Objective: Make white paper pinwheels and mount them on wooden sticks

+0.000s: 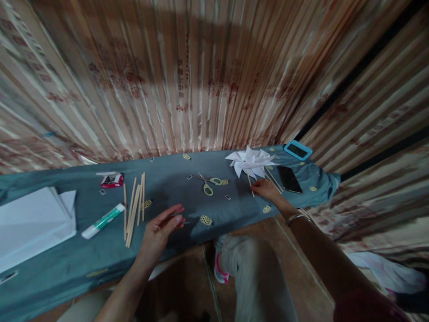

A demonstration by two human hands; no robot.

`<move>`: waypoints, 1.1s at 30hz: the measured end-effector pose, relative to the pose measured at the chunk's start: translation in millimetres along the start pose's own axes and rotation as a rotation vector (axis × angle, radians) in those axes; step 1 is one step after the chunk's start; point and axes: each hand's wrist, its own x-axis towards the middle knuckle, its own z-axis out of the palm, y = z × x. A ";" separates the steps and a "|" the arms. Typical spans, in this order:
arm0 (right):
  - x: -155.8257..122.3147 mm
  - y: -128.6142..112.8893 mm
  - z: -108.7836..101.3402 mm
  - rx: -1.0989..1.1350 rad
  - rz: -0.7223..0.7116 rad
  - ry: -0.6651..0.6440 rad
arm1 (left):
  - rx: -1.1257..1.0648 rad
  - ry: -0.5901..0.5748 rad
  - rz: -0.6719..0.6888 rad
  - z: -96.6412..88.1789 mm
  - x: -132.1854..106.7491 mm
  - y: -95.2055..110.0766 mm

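Note:
At the right part of the cloth, my right hand (266, 190) pinches the thin wooden stick of a white paper pinwheel (247, 162). The pinwheel lies against other white pinwheel blades, and more sticks (274, 179) stick out beside it; where one pinwheel stops and another starts is hard to tell. My left hand (159, 230) hovers over the near edge of the cloth, fingers loosely apart, with nothing visible in it. Between the hands, farther back, rest scissors (208, 189) with yellow-green handles, blades slightly spread. Left of my left hand lie several loose wooden sticks (134, 210).
A green-and-white tube (103, 221), a small red box (112, 180) and white paper sheets (30, 223) lie on the left. A black phone (290, 179) and a blue-framed device (298, 150) are at the right. A pleated curtain (201, 80) hangs behind the blue-grey cloth (181, 179).

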 end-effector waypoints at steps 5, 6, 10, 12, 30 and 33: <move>-2.6 -3.7 -2.3 -0.046 -0.022 0.010 | -0.004 -0.001 -0.014 0.5 -2.0 1.9; -3.0 -4.2 -2.2 -0.052 -0.025 0.011 | -0.015 -0.002 -0.019 0.5 -2.2 2.0; -4.8 -5.7 -1.7 -0.069 -0.036 0.007 | -0.038 0.001 -0.024 0.2 -2.6 2.1; -5.5 -6.5 -1.8 -0.077 -0.042 0.003 | -0.028 0.002 -0.022 0.0 -2.7 2.4; -0.4 -7.7 3.2 -0.139 -0.069 0.003 | -0.103 -0.016 -0.027 -2.8 -4.1 2.3; -1.9 -7.1 4.6 -0.148 -0.074 0.025 | -0.117 -0.017 -0.029 -3.9 -4.8 2.8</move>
